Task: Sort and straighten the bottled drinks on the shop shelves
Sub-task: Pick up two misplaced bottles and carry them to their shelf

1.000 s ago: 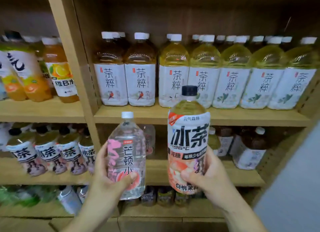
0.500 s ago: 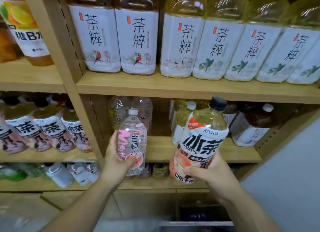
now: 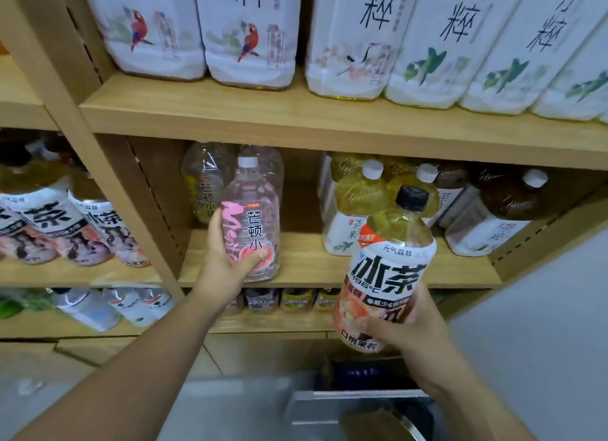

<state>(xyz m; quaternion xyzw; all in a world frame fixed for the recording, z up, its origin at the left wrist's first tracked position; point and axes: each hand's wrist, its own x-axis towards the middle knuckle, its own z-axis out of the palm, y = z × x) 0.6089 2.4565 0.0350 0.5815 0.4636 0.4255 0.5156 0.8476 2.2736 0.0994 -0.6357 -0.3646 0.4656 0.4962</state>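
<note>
Left hand (image 3: 227,269): fingers (image 3: 214,220) curled round pink bottle (image 3: 251,223). Right hand (image 3: 418,332): fingers curled round tilted tea bottle (image 3: 390,273). Risk: pink bottle toppling clear bottles (image 3: 204,180) behind.

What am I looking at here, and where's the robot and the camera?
There is no robot: these are a person's two bare hands, filmed by one wide camera worn on the head, looking forward and down. The left-hand grip holds a clear pink-labelled bottle at the front of a wooden shelf. The right-hand grip holds a black-capped tea bottle, tilted, in front of the shelves. White-capped bottles stand further back; white-labelled bottles line the upper shelf.
</note>
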